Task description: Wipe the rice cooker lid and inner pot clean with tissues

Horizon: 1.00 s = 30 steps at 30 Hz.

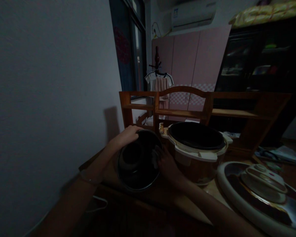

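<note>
A dark round inner pot (pixel 132 179) is tilted on its side on the wooden desk, its mouth turned toward me. My left hand (pixel 130 134) grips its upper left rim, fingers wrapped over the edge. Inside the mouth, at the right wall, my right hand (pixel 166 163) holds a pale cloth (pixel 155 157) against the surface; the fingers are dim and partly blurred. To the right stands the pressure cooker body (pixel 198 164), uncovered, with a dark interior. Its lid (pixel 256 187) lies at the lower right, handle up.
A wooden shelf rack (pixel 181 113) rises along the back of the desk (pixel 189 207). A white wall (pixel 64 82) borders the left side. A white cord (pixel 101 199) hangs below the desk's edge. Pink wardrobe doors (pixel 185 59) stand beyond.
</note>
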{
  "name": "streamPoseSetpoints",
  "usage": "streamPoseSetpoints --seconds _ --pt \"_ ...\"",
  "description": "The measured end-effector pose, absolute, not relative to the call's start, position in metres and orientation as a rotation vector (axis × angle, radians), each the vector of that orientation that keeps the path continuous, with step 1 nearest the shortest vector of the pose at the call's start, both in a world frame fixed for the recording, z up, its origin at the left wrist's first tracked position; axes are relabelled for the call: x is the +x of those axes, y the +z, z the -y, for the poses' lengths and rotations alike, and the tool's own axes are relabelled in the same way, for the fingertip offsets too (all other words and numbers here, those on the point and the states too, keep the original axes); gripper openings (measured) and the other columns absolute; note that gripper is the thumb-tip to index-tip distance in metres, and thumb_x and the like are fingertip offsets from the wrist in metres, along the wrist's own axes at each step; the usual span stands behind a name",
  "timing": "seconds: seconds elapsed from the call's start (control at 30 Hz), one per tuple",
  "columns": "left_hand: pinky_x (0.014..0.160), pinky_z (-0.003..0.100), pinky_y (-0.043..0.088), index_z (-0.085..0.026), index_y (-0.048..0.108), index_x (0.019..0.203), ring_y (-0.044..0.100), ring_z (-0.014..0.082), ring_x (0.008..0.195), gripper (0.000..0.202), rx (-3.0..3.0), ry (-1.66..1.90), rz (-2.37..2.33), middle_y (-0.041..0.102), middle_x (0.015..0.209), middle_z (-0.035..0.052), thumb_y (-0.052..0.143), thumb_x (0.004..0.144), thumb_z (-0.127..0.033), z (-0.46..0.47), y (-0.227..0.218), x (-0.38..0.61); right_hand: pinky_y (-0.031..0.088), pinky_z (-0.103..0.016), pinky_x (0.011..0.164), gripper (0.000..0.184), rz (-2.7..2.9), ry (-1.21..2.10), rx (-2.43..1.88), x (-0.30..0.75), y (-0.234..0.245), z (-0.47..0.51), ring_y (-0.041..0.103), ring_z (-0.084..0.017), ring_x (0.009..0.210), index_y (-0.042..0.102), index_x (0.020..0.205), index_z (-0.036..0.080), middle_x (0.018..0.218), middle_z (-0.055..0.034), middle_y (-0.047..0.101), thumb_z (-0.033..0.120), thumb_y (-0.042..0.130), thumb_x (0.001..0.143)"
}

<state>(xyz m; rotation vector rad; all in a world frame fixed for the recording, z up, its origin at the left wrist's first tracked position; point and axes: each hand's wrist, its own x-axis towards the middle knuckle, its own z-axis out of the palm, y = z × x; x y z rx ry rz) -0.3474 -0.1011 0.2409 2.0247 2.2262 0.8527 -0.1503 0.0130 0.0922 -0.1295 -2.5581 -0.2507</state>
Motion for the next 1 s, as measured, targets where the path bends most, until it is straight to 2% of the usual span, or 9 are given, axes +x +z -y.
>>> streamPoseSetpoints --seconds 0.1,0.23,0.43,0.57,0.7,0.8,0.87,0.93,1.0 --pt "0.093 0.028 0.047 -0.02 0.072 0.113 0.067 0.0213 0.102 0.054 2.016 0.69 -2.255 0.073 0.114 0.0044 0.045 0.068 -0.01 0.088 0.242 -0.352 0.012 -0.052 0.122 0.054 2.458 -0.314 -0.177 -0.165 0.099 -0.027 0.024 -0.026 0.146 0.043 0.142 0.003 0.15 -0.0182 0.041 0.003 0.042 0.088" --pt "0.096 0.027 0.044 -0.022 0.071 0.116 0.066 0.0194 0.105 0.055 2.094 0.635 -2.188 0.071 0.119 0.0027 0.044 0.07 -0.008 0.082 0.242 -0.351 0.012 -0.046 0.124 0.064 2.408 -0.326 -0.199 -0.181 0.099 -0.038 0.018 -0.019 0.148 0.033 0.149 0.006 0.155 -0.0123 0.034 -0.003 0.031 0.086" --pt "0.094 0.026 0.045 -0.023 0.07 0.118 0.066 0.0184 0.105 0.056 2.132 0.649 -2.133 0.072 0.116 0.0024 0.044 0.07 -0.008 0.075 0.239 -0.354 0.013 -0.039 0.124 0.069 2.434 -0.296 -0.394 -0.187 0.084 -0.029 0.015 -0.018 0.148 0.036 0.147 0.004 0.155 -0.0127 0.032 -0.006 0.029 0.08" --pt "0.092 0.026 0.046 -0.023 0.071 0.117 0.067 0.0183 0.101 0.056 2.131 0.678 -2.083 0.073 0.113 0.0022 0.044 0.07 -0.009 0.074 0.239 -0.353 0.024 -0.044 0.12 0.058 2.578 -0.292 -0.536 -0.178 0.072 -0.005 0.031 -0.028 0.143 0.052 0.137 0.004 0.146 -0.0181 0.045 0.001 0.042 0.081" --pt "0.092 0.027 0.046 -0.022 0.071 0.117 0.066 0.0199 0.103 0.051 2.096 0.687 -2.07 0.073 0.113 0.0019 0.046 0.073 -0.013 0.078 0.241 -0.352 0.032 -0.055 0.112 0.042 2.8 -0.252 -0.384 -0.152 0.077 0.029 0.047 -0.039 0.132 0.065 0.124 0.01 0.132 -0.0224 0.059 0.016 0.056 0.083" --pt "0.092 0.026 0.046 -0.021 0.07 0.119 0.065 0.0202 0.105 0.048 2.013 0.707 -2.074 0.072 0.115 0.001 0.048 0.077 -0.018 0.08 0.242 -0.354 0.051 -0.052 0.09 0.033 3.054 -0.106 -0.318 -0.128 0.091 0.051 0.069 -0.033 0.097 0.07 0.114 0.018 0.099 -0.0178 0.073 0.023 0.045 0.093" --pt "0.093 0.026 0.046 -0.02 0.069 0.12 0.065 0.0202 0.105 0.048 1.971 0.714 -2.064 0.073 0.114 0.0003 0.049 0.077 -0.02 0.081 0.241 -0.357 0.056 -0.044 0.075 0.036 3.158 0.002 -0.138 -0.118 0.096 0.059 0.072 -0.029 0.084 0.064 0.122 0.02 0.092 -0.0147 0.074 0.024 0.04 0.096" --pt "0.092 0.026 0.046 -0.02 0.069 0.12 0.065 0.0202 0.103 0.049 1.95 0.727 -2.062 0.073 0.112 -0.0001 0.049 0.076 -0.02 0.081 0.241 -0.36 0.056 -0.039 0.076 0.038 3.145 0.209 0.045 -0.117 0.095 0.06 0.071 -0.027 0.089 0.058 0.129 0.02 0.101 -0.0138 0.073 0.025 0.036 0.099" --pt "0.091 0.026 0.046 -0.02 0.069 0.12 0.065 0.0205 0.102 0.049 1.947 0.738 -2.065 0.074 0.111 0.0002 0.05 0.075 -0.02 0.079 0.24 -0.361 0.052 -0.037 0.09 0.041 2.999 0.473 0.015 -0.128 0.088 0.056 0.066 -0.025 0.108 0.052 0.136 0.018 0.122 -0.015 0.066 0.03 0.032 0.102"
